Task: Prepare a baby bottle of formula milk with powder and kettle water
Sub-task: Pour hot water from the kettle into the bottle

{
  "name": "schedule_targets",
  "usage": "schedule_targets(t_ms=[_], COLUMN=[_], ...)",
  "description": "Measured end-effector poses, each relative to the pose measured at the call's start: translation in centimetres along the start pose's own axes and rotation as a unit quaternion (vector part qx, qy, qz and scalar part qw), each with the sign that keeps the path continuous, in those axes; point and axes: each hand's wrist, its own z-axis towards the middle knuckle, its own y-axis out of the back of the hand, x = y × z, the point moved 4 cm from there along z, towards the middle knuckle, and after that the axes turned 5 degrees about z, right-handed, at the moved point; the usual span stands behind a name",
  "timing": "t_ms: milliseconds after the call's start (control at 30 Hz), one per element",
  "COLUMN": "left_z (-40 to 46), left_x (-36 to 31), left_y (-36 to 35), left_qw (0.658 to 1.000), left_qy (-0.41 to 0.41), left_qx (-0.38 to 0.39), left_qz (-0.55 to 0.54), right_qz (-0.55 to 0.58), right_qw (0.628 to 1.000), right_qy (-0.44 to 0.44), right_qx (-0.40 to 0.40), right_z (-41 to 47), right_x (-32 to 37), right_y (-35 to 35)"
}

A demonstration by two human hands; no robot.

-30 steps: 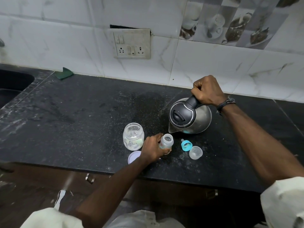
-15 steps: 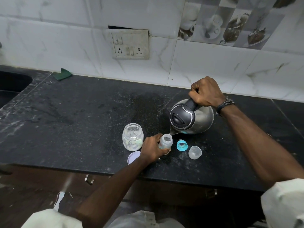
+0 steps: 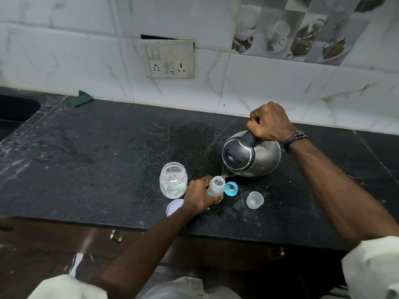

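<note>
My right hand (image 3: 269,123) grips the black handle of the steel kettle (image 3: 251,155), which is tilted to the left with its spout right over the mouth of the open baby bottle (image 3: 216,186). A thin stream of water falls from the spout into the bottle. My left hand (image 3: 199,196) is wrapped around the bottle, holding it upright on the black counter (image 3: 108,160). The teal bottle ring with teat (image 3: 231,188) lies just right of the bottle. The clear bottle cap (image 3: 255,200) rests further right.
An open glass jar of white powder (image 3: 173,180) stands left of my left hand, its pale lid (image 3: 173,207) lying in front of it near the counter's front edge. A sink (image 3: 15,115) is at far left, a green cloth (image 3: 81,98) by the wall, a socket plate (image 3: 169,59) above.
The kettle has moved down and left and tipped further, bringing its spout over the bottle's mouth; water now runs into it. My left hand has stayed on the bottle.
</note>
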Motion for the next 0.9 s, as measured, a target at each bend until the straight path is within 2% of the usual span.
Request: schedule_targets(t_ms=[900], left_z=[0.14], left_x=[0.27], left_y=[-0.08], left_qw=[1.0], left_qy=[0.007], left_qx=[-0.002], left_qz=[0.011], right_qz=[-0.018], right_qw=[1.0], right_qy=[-0.003], right_qx=[0.013], right_z=[-0.17], right_x=[-0.11], right_y=[-0.11])
